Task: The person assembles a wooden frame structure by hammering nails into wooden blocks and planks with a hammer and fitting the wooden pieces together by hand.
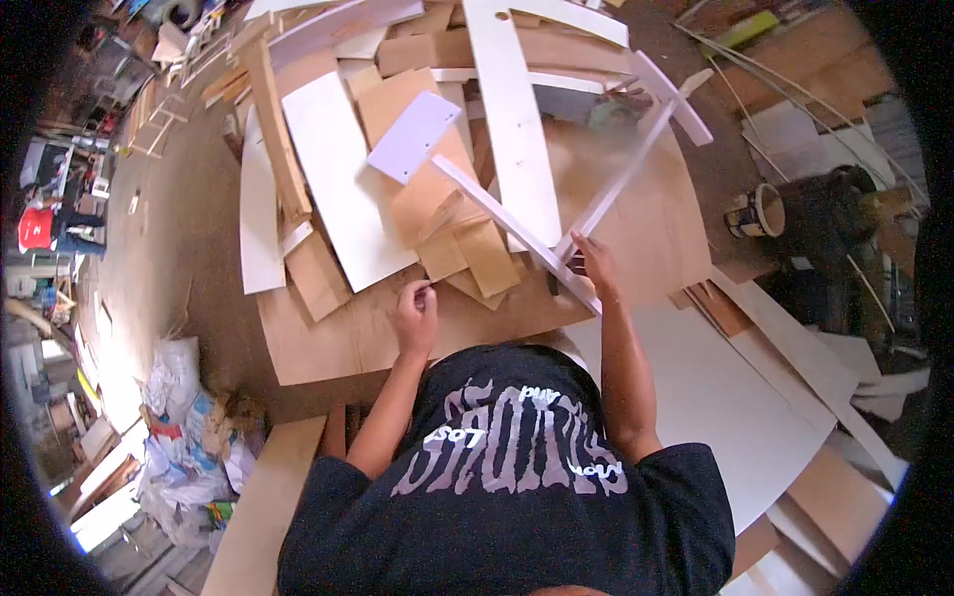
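Observation:
My right hand (597, 270) grips a narrow white wooden strip (509, 221) near its lower end. A second white strip (636, 159) meets it close to my fingers and slants away to the upper right, where it reaches a short white board (674, 97). Against the far end of the first strip is a pale board with small holes (414, 137). My left hand (413, 316) is closed in a pinch by the table's near edge. Between its fingertips is something small and dark, too small to name.
Wooden offcuts (487, 256) and long white boards (343, 184) are heaped on the plywood tabletop (328, 353). A large white panel (715, 377) lies to the right. Beyond it stands a bucket (765, 212). Plastic bags (189, 447) lie on the floor at left. A person in red (38, 228) is far left.

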A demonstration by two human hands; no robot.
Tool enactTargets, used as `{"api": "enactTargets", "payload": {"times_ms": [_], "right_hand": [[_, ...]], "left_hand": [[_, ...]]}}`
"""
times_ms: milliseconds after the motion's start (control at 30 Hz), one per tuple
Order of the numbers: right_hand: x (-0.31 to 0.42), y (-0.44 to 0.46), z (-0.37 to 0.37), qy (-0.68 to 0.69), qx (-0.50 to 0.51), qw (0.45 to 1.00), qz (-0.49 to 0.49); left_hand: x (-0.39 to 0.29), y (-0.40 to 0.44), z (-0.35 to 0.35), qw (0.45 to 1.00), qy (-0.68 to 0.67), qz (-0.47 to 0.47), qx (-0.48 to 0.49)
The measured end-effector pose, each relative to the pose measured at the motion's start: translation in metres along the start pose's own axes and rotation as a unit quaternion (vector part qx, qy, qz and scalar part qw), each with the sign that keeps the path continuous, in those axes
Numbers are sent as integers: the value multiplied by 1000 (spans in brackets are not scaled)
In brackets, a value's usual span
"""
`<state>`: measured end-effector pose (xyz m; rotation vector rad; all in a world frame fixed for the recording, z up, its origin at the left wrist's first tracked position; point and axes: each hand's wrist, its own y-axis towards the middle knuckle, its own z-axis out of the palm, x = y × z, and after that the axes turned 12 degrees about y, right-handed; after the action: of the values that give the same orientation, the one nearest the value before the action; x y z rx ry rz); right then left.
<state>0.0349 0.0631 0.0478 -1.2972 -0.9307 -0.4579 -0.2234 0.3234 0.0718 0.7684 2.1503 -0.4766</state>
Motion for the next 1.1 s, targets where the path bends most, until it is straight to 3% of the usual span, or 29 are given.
{"api": "enactTargets", "payload": {"times_ms": [200, 267, 400, 600, 867, 1067, 1100], "right_hand": [[16, -12, -16, -7, -17, 1000, 2], [16, -13, -25, -2, -34, 999, -23], [10, -3, -52, -3, -90, 990, -105], [6, 4, -107, 32, -110, 987, -110], [44, 47, -172, 16, -156, 971, -179], [124, 80, -150, -48, -180, 947, -263], [133, 88, -144, -100, -153, 929, -322]], "left_hand": [[-61, -8, -6, 1000, -8, 21, 5], [-82, -7, 4, 992, -15, 128, -12], [-125, -1, 40, 985, -67, 142, 70], [-188, 24, 102, 977, -75, 166, 107], [-254, 74, 175, 986, -5, 118, 118], [-286, 112, 214, 986, 46, 80, 142], [-288, 120, 222, 986, 47, 73, 141]]}}
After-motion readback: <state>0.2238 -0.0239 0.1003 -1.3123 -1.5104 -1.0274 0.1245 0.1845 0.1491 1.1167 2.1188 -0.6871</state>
